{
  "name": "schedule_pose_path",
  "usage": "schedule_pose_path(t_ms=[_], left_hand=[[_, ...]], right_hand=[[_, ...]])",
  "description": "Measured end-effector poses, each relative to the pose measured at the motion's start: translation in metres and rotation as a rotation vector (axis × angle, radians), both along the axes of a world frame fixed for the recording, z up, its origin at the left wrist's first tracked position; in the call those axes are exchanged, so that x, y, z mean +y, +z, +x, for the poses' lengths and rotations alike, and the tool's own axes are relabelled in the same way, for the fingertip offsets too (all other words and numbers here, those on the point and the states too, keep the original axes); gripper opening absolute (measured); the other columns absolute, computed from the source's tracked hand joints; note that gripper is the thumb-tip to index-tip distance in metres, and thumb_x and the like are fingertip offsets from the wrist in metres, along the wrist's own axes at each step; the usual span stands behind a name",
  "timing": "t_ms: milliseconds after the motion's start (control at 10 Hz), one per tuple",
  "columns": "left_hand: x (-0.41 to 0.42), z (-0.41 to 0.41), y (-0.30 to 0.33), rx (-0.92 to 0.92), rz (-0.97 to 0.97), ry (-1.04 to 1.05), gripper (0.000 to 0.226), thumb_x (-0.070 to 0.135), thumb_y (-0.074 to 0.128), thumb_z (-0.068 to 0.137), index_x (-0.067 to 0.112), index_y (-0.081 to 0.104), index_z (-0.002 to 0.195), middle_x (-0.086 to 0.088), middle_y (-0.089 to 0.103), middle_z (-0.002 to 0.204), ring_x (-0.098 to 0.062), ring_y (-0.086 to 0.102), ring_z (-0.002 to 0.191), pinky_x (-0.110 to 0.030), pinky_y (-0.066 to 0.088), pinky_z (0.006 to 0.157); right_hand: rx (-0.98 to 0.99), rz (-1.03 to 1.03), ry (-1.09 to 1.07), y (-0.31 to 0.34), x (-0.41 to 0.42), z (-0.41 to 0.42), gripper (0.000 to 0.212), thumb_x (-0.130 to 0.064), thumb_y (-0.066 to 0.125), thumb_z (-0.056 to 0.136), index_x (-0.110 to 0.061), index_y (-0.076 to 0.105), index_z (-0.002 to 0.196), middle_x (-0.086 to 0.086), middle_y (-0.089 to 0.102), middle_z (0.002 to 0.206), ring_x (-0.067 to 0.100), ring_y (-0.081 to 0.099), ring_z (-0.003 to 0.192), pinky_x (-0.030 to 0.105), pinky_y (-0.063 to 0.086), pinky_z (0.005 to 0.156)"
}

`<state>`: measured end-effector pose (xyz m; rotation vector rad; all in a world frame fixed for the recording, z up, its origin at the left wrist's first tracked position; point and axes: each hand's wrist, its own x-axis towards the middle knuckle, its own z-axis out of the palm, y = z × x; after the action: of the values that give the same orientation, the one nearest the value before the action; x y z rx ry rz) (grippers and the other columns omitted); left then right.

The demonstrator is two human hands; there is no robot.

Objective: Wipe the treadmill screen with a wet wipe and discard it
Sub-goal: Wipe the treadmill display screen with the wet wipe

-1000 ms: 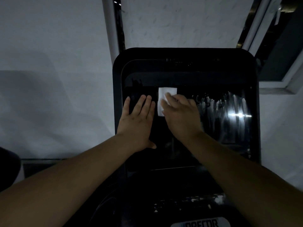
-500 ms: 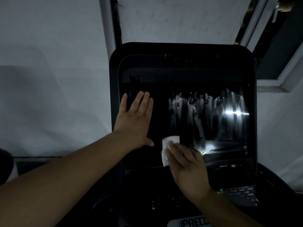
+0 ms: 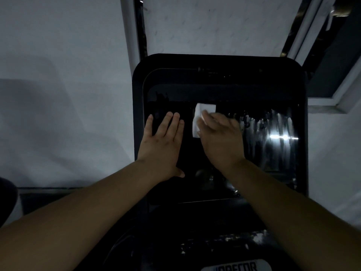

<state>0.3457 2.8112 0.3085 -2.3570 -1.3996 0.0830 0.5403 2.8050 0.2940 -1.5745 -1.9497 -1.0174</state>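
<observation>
1. Treadmill console (image 3: 156,63) filled the centre of the view, black and tall, in a dim room; a wall was behind it and a window frame (image 3: 332,102) sat off its upper right corner.
2. Treadmill screen (image 3: 273,153) was the glossy dark panel inside the console. Its right half showed wet vertical streaks and a bright glare spot, so that side looked already wiped. Its left half looked dry and dark, so by my read the job was roughly half done.
3. Left hand (image 3: 162,145) lay flat on the left part of the screen, fingers spread and extended, holding nothing, probably bracing the console.
4. Right hand (image 3: 220,137) pressed on the screen near the middle, just right of the left hand and not touching it. Grip: fingers flat and laid over the wipe, pinning it to the glass rather than pinching it.
5. Wet wipe (image 3: 203,112) was a small white folded piece near the screen's upper middle, mostly peeking out above and left of the right fingers.
6. To do the step well: keep even flat pressure, run overlapping top-to-bottom strokes, work toward the left edge, and lift the left hand so the patch under it gets wiped too.
7. Risk: a wipe bunching under the fingers would leave streaks.
</observation>
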Motion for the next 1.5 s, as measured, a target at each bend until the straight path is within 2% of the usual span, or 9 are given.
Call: schedule_pose_path(t_ms=[100,200,400,500,700,900,1200,1300,1500], left_hand=[[0.0,0.0,0.0,0.0,0.002,-0.007,0.148,0.092,0.057,0.071,0.008,-0.029,0.156,-0.015,-0.032,0.167,-0.03,-0.03,0.154,-0.066,-0.012,0.121],[0.0,-0.001,0.0,-0.008,-0.005,-0.012,0.147,0.091,0.058,0.072,0.008,-0.03,0.156,-0.015,-0.033,0.166,-0.03,-0.031,0.154,-0.066,-0.012,0.121],[-0.001,0.0,0.0,-0.016,-0.013,-0.004,0.147,0.091,0.057,0.071,0.008,-0.031,0.155,-0.015,-0.035,0.166,-0.029,-0.033,0.153,-0.066,-0.013,0.121],[-0.001,0.0,0.001,-0.015,-0.015,-0.005,0.147,0.09,0.058,0.072,0.008,-0.031,0.155,-0.015,-0.035,0.166,-0.029,-0.033,0.153,-0.066,-0.013,0.121],[0.0,0.0,-0.001,-0.025,-0.004,-0.008,0.148,0.09,0.06,0.071,0.008,-0.029,0.156,-0.014,-0.034,0.167,-0.029,-0.032,0.153,-0.066,-0.014,0.121],[-0.004,0.002,0.004,-0.032,-0.032,0.016,0.146,0.09,0.057,0.072,0.008,-0.029,0.156,-0.014,-0.034,0.166,-0.029,-0.033,0.153,-0.066,-0.015,0.12],[-0.007,0.042,0.012,-0.056,-0.006,-0.058,0.143,0.088,0.057,0.075,0.006,-0.026,0.158,-0.016,-0.032,0.167,-0.028,-0.03,0.154,-0.064,-0.014,0.121],[-0.003,0.043,0.007,-0.037,-0.013,-0.054,0.143,0.086,0.059,0.076,0.006,-0.027,0.157,-0.017,-0.033,0.166,-0.029,-0.032,0.154,-0.065,-0.015,0.12],[-0.002,0.043,0.004,-0.025,-0.005,-0.057,0.144,0.088,0.058,0.076,0.005,-0.028,0.156,-0.018,-0.035,0.165,-0.031,-0.032,0.153,-0.066,-0.013,0.12]], right_hand=[[0.026,0.007,0.053,-0.028,-0.03,-0.003,0.037,-0.022,0.064,0.086,-0.012,0.07,0.121,0.008,0.066,0.137,0.03,0.062,0.122,0.045,0.044,0.089],[0.038,-0.033,0.107,-0.069,-0.067,0.0,0.041,-0.017,0.076,0.083,-0.009,0.07,0.123,0.011,0.063,0.141,0.031,0.061,0.124,0.043,0.044,0.087],[0.036,-0.194,0.127,-0.121,-0.117,0.002,0.044,-0.02,0.079,0.085,-0.008,0.07,0.127,0.012,0.057,0.148,0.03,0.056,0.134,0.046,0.046,0.095],[0.008,-0.131,0.122,-0.113,-0.106,0.006,0.044,-0.018,0.078,0.084,-0.008,0.07,0.126,0.014,0.059,0.145,0.032,0.059,0.13,0.047,0.049,0.094],[-0.028,-0.018,0.027,-0.032,-0.03,0.015,0.036,-0.023,0.062,0.091,-0.011,0.067,0.125,0.011,0.062,0.141,0.032,0.059,0.125,0.047,0.043,0.091],[-0.026,0.022,0.008,0.016,0.012,0.024,0.038,-0.019,0.076,0.082,-0.01,0.072,0.118,0.011,0.066,0.135,0.03,0.061,0.123,0.044,0.048,0.091],[-0.011,0.043,0.053,-0.008,-0.019,0.028,0.036,-0.021,0.071,0.083,-0.009,0.072,0.117,0.009,0.069,0.131,0.028,0.061,0.122,0.043,0.043,0.092],[0.004,0.016,0.107,-0.035,-0.042,0.031,0.037,-0.022,0.067,0.086,-0.007,0.072,0.119,0.012,0.067,0.133,0.03,0.06,0.125,0.043,0.043,0.09],[0.014,-0.064,0.156,-0.093,-0.093,0.032,0.033,-0.011,0.075,0.085,-0.005,0.073,0.117,0.014,0.066,0.136,0.031,0.061,0.126,0.044,0.049,0.088]])
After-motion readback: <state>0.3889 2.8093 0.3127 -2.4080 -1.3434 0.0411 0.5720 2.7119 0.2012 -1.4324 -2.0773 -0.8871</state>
